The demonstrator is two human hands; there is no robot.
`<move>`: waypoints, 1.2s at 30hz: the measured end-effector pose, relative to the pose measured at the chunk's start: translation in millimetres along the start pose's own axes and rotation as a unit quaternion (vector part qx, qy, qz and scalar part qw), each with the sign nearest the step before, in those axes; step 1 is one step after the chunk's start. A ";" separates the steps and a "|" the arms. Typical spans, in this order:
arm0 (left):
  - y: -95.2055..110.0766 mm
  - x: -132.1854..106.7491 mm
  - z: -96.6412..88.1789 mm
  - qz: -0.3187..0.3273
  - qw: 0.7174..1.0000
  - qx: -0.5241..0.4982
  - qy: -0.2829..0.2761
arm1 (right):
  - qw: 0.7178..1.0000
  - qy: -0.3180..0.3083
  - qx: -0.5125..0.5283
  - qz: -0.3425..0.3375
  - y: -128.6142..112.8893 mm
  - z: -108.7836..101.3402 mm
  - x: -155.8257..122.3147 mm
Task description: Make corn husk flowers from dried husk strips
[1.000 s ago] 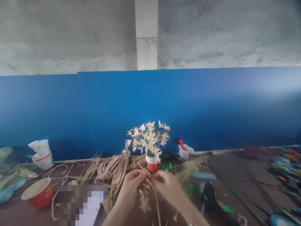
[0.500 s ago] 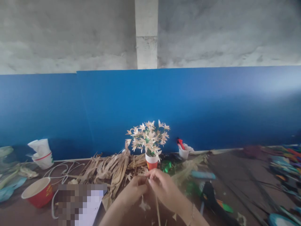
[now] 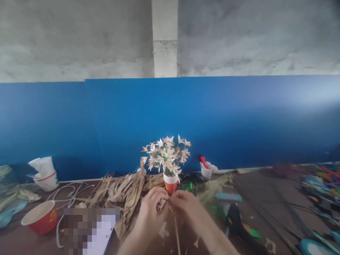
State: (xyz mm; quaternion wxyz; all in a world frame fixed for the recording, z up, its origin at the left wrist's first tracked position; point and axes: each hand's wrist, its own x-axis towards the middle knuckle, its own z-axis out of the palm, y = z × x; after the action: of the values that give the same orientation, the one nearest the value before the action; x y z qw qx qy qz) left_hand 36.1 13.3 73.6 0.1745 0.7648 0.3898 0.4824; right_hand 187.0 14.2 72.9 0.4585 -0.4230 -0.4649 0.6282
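My left hand (image 3: pixel 154 207) and my right hand (image 3: pixel 186 205) meet fingertip to fingertip, pinching something small that the fingers mostly hide. A pale husk-like piece (image 3: pixel 160 205) shows in the curve of my left hand; whether it is held or lies behind is unclear. Below my right fingers runs a thin pale strip (image 3: pixel 177 235); I cannot tell if it is held. Just beyond the fingertips stands a red and white cup (image 3: pixel 170 186), holding a bunch of cream star-shaped flowers (image 3: pixel 168 156) with green stems. Pale scraps (image 3: pixel 163 230) lie beneath my hands.
Dried husks (image 3: pixel 127 193) are heaped left of the flower cup. Further left are a red paper bowl (image 3: pixel 41 216), a white cable (image 3: pixel 69 194) and stacked white cups (image 3: pixel 45 175). Dark-handled scissors-like tool (image 3: pixel 235 216) and a small white tub (image 3: pixel 206 171) lie right. A blue wall (image 3: pixel 127 120) rises behind.
My fingers have shifted: the left hand has rolled up with its fingers more curled, and the right hand has turned into a pinch beside it. The flower cup stays put.
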 end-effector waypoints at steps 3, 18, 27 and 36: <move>5.8 -2.9 -4.1 0.051 0.999 -0.015 0.001 | 0.986 -0.094 0.129 0.046 4.5 -5.9 -0.2; -4.9 -4.3 10.4 -0.085 0.996 -0.013 -0.004 | 0.881 0.095 -0.423 -0.188 -15.0 5.2 -16.1; -3.4 -1.7 15.1 -0.184 0.974 -0.134 0.007 | 0.992 0.028 -0.126 -0.012 -4.2 -0.5 -4.2; -5.5 -4.3 7.1 -0.030 0.999 -0.002 -0.016 | 0.998 0.009 -0.053 -0.013 -0.4 -3.8 2.0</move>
State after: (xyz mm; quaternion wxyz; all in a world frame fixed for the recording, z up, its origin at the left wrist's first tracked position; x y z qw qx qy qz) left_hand 38.9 14.3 64.1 0.1966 0.7602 0.4089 0.4651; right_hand 190.3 16.9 72.3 0.4476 -0.4461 -0.4988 0.5932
